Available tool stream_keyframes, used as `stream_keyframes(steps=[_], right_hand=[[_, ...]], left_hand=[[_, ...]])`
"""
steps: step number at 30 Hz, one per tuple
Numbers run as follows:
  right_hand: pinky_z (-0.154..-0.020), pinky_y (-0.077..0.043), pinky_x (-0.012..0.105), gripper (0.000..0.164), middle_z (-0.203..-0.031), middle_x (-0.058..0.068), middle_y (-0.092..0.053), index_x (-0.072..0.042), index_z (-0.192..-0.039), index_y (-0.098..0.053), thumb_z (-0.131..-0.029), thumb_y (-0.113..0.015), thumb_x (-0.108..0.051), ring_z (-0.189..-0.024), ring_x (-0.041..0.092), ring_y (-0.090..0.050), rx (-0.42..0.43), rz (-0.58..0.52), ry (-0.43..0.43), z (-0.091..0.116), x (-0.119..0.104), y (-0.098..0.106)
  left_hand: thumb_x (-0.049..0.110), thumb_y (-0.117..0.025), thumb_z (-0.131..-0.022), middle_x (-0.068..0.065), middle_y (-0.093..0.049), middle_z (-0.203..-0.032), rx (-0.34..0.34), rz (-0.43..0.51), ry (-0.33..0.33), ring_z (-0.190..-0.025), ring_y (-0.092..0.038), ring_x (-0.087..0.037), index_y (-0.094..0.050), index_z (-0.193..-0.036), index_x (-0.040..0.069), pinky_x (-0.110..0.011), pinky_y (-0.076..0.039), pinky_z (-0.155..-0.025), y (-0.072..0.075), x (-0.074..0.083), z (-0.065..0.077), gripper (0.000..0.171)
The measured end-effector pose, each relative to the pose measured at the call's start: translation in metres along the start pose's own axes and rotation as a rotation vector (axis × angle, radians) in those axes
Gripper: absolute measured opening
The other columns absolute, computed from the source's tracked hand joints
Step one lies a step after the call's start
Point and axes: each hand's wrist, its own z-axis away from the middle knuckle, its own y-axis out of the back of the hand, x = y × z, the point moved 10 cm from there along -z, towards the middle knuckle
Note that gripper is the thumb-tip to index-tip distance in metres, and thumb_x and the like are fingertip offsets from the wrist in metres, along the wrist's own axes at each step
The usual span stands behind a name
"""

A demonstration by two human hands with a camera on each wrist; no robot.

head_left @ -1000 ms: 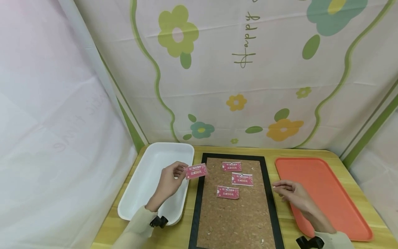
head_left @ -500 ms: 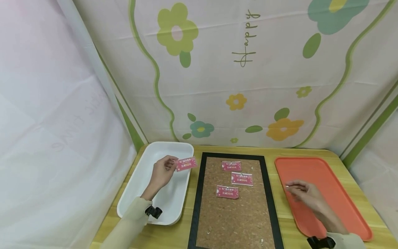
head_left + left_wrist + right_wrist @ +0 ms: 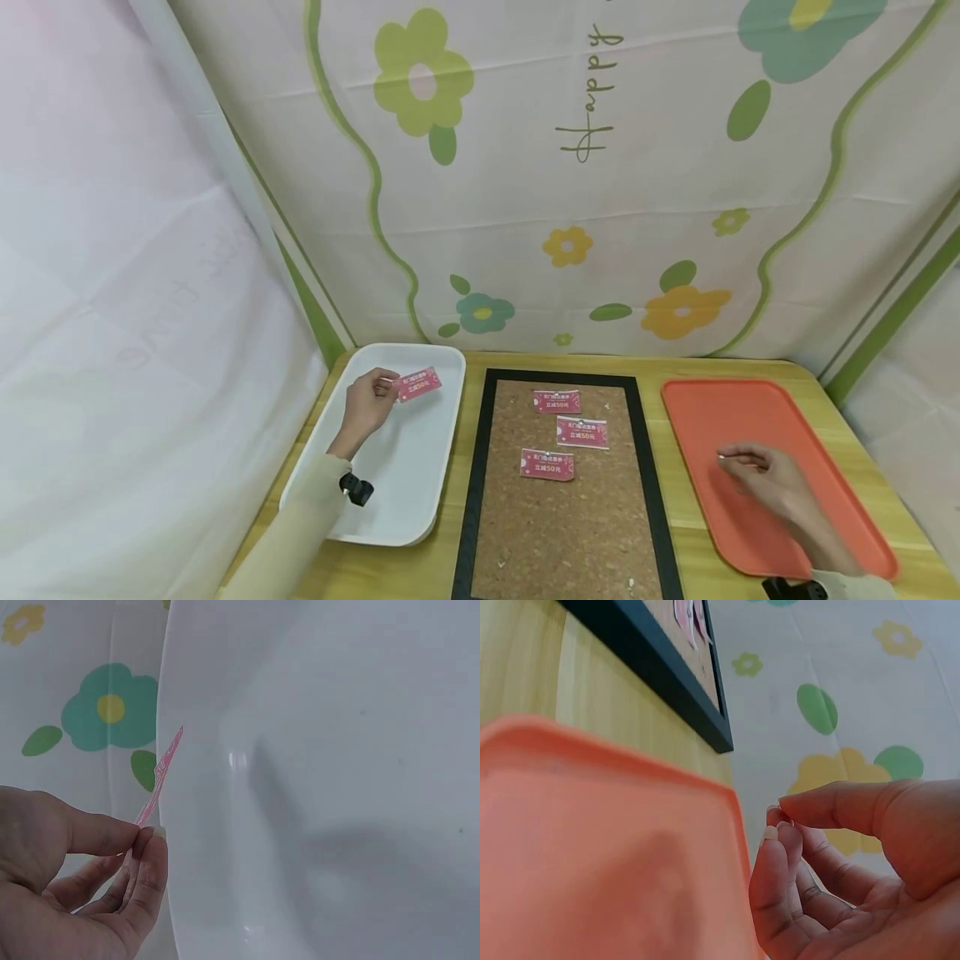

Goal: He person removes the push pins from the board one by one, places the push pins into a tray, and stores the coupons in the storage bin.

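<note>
Coupon (image 3: 418,384), single, pink, printed with white characters and a "50" in its lower line: located over the white basin (image 3: 416,500), near its far end, one end slightly raised in the head view. My left wrist view gives it nearly edge-on, a thin pink sliver before the basin's rim.

Left hand (image 3: 369,402): grasping the coupon, which its fingers (image 3: 150,874) and thumb pinch at one short end.

Right hand (image 3: 772,479): held over the orange-red tray (image 3: 750,408), raised, with its shadow cast on the tray floor in my right wrist view. Fingers (image 3: 769,877) bent, tips drawn up to the thumb; a small pale spot shows there, and I cannot tell whether it is an object in their grasp or a nail.

Cork board (image 3: 555,533), one, in a black frame (image 3: 474,500): set between basin and tray. On its far half I count three more pink coupons: the top one (image 3: 557,402), the middle one (image 3: 582,433), farther right, and the lowest (image 3: 547,465), farther left. A few small pale specks dot the cork.

Sleeves, cream, two: left (image 3: 285,533), right (image 3: 855,586), each with a black wrist device at the cuff, left (image 3: 356,488) and right (image 3: 795,589).

Desk (image 3: 375,575), yellowish wood grain: carries basin, board and tray.

Backdrop cloth (image 3: 487,183), white: green, teal and orange flowers, wavy green lines, the word "Happy" turned sideways. Side cloth (image 3: 112,250) at my left: white, faint lettering showing through
</note>
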Motion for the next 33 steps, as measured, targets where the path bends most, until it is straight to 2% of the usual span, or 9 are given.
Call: stream_keyframes(steps=[5,9,13,16,19,23,28,33], right_hand=[[-0.077,-0.063,0.035,0.048,-0.116,0.005,-0.073,0.002,-0.138,-0.061,-0.106,-0.062,-0.033,-0.089,0.009,-0.071,-0.007,-0.031,-0.046,-0.005,0.015,0.007],[-0.075,-0.062,0.036,0.05,-0.111,0.001,-0.073,0.003,-0.139,-0.06,-0.105,-0.062,-0.033,-0.086,0.012,-0.071,-0.01,-0.039,-0.065,-0.007,0.022,0.011],[-0.07,-0.061,0.036,0.049,-0.106,0.0,-0.074,0.005,-0.139,-0.059,-0.106,-0.062,-0.031,-0.082,0.016,-0.071,0.002,-0.023,-0.062,-0.01,0.025,0.014],[-0.068,-0.061,0.036,0.047,-0.104,0.004,-0.074,0.007,-0.137,-0.061,-0.105,-0.063,-0.028,-0.08,0.017,-0.071,0.009,-0.001,-0.067,-0.014,0.028,0.014],[-0.067,-0.06,0.036,0.045,-0.104,0.007,-0.075,0.007,-0.135,-0.062,-0.105,-0.063,-0.025,-0.078,0.018,-0.071,0.01,0.017,-0.073,-0.016,0.032,0.015],[-0.067,-0.061,0.036,0.043,-0.102,0.005,-0.077,0.007,-0.133,-0.064,-0.104,-0.064,-0.025,-0.078,0.017,-0.071,0.014,0.021,-0.083,-0.015,0.039,0.017],[-0.067,-0.061,0.035,0.041,-0.101,0.003,-0.076,0.005,-0.131,-0.066,-0.103,-0.067,-0.025,-0.079,0.014,-0.071,0.025,0.028,-0.104,-0.015,0.047,0.018],[-0.066,-0.061,0.034,0.04,-0.102,0.006,-0.076,0.004,-0.129,-0.067,-0.102,-0.066,-0.026,-0.078,0.014,-0.07,0.046,0.066,-0.103,-0.016,0.052,0.022]], left_hand=[[0.007,-0.067,-0.095,-0.023,-0.076,-0.105,-0.01,-0.017,0.071,-0.093,-0.075,-0.031,-0.072,-0.118,0.0,-0.033,-0.06,-0.07,-0.001,-0.025,-0.007,0.025],[0.01,-0.067,-0.096,-0.024,-0.076,-0.109,-0.04,0.018,0.155,-0.088,-0.077,-0.028,-0.071,-0.121,0.0,-0.025,-0.054,-0.064,-0.006,-0.045,-0.01,0.027],[0.011,-0.066,-0.098,-0.025,-0.075,-0.113,-0.06,0.057,0.249,-0.093,-0.077,-0.032,-0.068,-0.124,-0.001,-0.023,-0.053,-0.065,-0.009,-0.065,-0.008,0.029],[0.011,-0.066,-0.098,-0.026,-0.074,-0.113,-0.067,0.067,0.28,-0.095,-0.076,-0.034,-0.068,-0.124,-0.003,-0.023,-0.052,-0.066,-0.009,-0.077,-0.005,0.029],[0.011,-0.067,-0.098,-0.025,-0.074,-0.11,-0.065,0.054,0.278,-0.089,-0.075,-0.029,-0.068,-0.122,-0.003,-0.024,-0.052,-0.064,-0.01,-0.085,-0.005,0.028],[0.009,-0.068,-0.095,-0.025,-0.075,-0.107,-0.047,0.005,0.265,-0.085,-0.073,-0.025,-0.07,-0.118,-0.003,-0.024,-0.052,-0.063,-0.011,-0.092,-0.01,0.026],[0.007,-0.069,-0.092,-0.023,-0.075,-0.102,-0.032,-0.049,0.235,-0.081,-0.073,-0.026,-0.072,-0.114,-0.002,-0.025,-0.053,-0.061,-0.011,-0.095,-0.013,0.024],[0.007,-0.069,-0.092,-0.025,-0.074,-0.103,-0.038,-0.072,0.226,-0.087,-0.072,-0.031,-0.071,-0.113,-0.003,-0.028,-0.055,-0.062,-0.011,-0.094,-0.014,0.024]])
